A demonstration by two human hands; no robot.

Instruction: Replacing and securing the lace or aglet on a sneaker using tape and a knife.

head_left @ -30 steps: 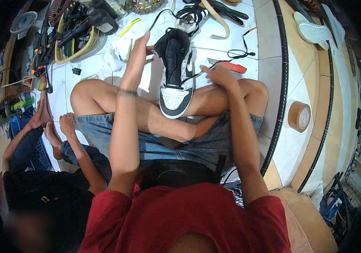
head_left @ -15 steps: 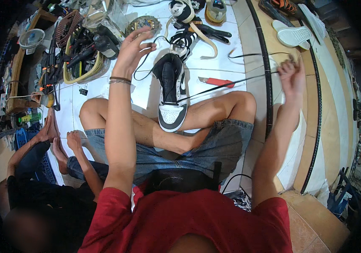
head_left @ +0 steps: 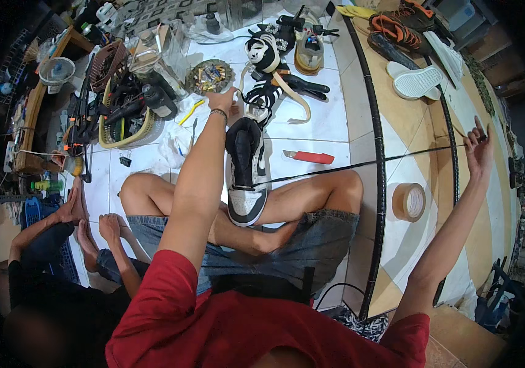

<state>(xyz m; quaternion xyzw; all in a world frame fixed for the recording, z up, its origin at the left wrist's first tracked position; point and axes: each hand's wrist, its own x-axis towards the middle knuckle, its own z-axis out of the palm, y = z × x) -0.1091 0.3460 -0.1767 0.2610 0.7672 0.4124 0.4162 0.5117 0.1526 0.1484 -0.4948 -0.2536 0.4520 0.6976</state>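
Note:
A black, white and grey high-top sneaker point(head_left: 247, 173) rests on my crossed legs, toe toward me. My left hand point(head_left: 220, 100) grips its heel end at the top. A long dark thread point(head_left: 360, 164) runs taut from the shoe's side out to the right. My right hand point(head_left: 478, 146) is stretched far right, fingers pinched on the thread's end, possibly with a thin needle.
A red-handled cutter point(head_left: 310, 157) lies on the white tiles by the shoe. A tape roll point(head_left: 409, 202) sits right of my knee. Other shoes point(head_left: 287, 49), white soles point(head_left: 418, 78), a basket of tools point(head_left: 124, 113) and a tin point(head_left: 210, 75) lie beyond. Another person sits at left point(head_left: 60, 245).
My right hand has pulled the thread much farther out to the right, drawing it taut. My left hand stays on the shoe's heel end.

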